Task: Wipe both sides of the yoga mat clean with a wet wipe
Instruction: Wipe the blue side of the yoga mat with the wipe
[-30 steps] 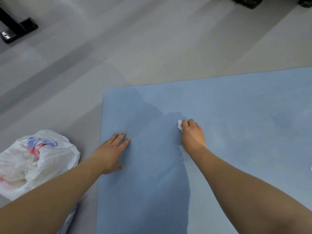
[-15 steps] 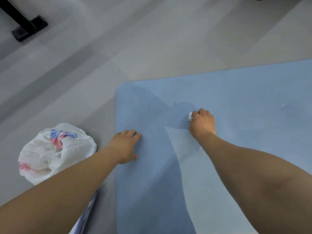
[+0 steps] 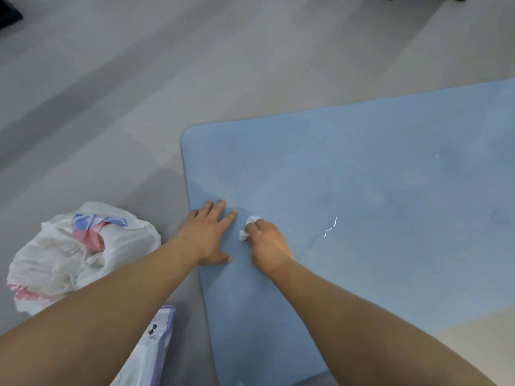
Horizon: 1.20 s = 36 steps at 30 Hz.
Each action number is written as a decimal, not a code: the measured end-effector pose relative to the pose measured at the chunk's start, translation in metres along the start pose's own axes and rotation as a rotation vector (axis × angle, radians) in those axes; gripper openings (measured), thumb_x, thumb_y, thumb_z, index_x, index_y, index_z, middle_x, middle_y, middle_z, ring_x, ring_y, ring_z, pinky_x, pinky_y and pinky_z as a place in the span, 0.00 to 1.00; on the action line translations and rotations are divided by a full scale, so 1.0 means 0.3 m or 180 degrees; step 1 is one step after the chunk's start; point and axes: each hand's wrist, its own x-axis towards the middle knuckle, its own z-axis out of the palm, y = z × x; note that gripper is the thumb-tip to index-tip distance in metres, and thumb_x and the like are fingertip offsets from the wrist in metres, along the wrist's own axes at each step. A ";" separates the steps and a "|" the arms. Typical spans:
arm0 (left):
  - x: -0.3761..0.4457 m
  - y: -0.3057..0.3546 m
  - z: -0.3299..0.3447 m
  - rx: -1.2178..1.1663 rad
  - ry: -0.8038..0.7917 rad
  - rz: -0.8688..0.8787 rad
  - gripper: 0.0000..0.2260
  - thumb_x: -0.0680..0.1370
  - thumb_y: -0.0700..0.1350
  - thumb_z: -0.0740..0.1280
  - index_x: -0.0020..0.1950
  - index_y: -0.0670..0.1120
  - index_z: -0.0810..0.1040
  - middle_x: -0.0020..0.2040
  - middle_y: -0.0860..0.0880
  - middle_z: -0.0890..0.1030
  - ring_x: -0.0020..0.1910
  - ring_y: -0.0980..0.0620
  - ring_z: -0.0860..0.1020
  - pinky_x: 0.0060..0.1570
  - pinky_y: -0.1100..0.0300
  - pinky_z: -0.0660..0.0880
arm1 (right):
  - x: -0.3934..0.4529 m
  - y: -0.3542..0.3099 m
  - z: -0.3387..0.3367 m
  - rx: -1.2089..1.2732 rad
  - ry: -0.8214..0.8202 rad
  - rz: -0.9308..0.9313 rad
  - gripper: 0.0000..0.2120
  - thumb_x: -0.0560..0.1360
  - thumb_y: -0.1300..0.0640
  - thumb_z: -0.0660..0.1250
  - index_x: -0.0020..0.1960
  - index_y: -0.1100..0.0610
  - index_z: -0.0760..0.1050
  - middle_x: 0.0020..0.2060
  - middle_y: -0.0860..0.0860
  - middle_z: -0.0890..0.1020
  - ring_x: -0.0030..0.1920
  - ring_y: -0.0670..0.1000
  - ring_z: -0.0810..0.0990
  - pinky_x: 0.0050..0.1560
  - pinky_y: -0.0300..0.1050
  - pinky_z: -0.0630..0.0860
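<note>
A light blue yoga mat lies flat on the grey floor, its rounded corner at the upper left. My left hand presses flat on the mat near its left edge, fingers straight. Just to its right, my right hand grips a bunched white wet wipe against the mat; only a bit of the wipe shows past the fingers. A thin white streak marks the mat to the right of that hand.
A crumpled white plastic bag with red and blue print sits on the floor left of the mat. A white and lilac packet lies under my left forearm. Dark equipment feet show at the top corners.
My right hand has drawn the wipe back and to the left, ending close beside my left hand. The left hand stays flat on the mat. The view has shifted, and the shadow is off the mat.
</note>
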 end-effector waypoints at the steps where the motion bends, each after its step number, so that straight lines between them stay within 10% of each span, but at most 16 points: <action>1: -0.005 -0.004 0.004 0.0014 -0.0013 0.0016 0.53 0.69 0.71 0.69 0.82 0.56 0.38 0.81 0.47 0.34 0.81 0.43 0.39 0.78 0.44 0.49 | -0.013 -0.020 0.004 -0.0048 -0.0057 -0.0073 0.13 0.74 0.65 0.64 0.57 0.63 0.78 0.56 0.62 0.78 0.53 0.64 0.77 0.56 0.52 0.73; 24: -0.021 0.032 0.019 -0.0090 -0.0048 -0.0106 0.55 0.71 0.65 0.73 0.82 0.52 0.36 0.81 0.45 0.32 0.80 0.41 0.37 0.79 0.47 0.47 | 0.004 0.055 -0.059 -0.0446 -0.0141 -0.0229 0.13 0.76 0.64 0.61 0.60 0.61 0.73 0.54 0.60 0.75 0.52 0.61 0.75 0.53 0.50 0.70; 36: -0.030 0.050 0.012 -0.0122 -0.0024 -0.0165 0.53 0.73 0.63 0.72 0.82 0.52 0.36 0.81 0.46 0.32 0.81 0.43 0.37 0.78 0.50 0.53 | -0.058 0.510 -0.305 -0.0410 0.0779 0.1474 0.09 0.73 0.66 0.62 0.50 0.62 0.79 0.46 0.62 0.76 0.45 0.64 0.77 0.44 0.49 0.72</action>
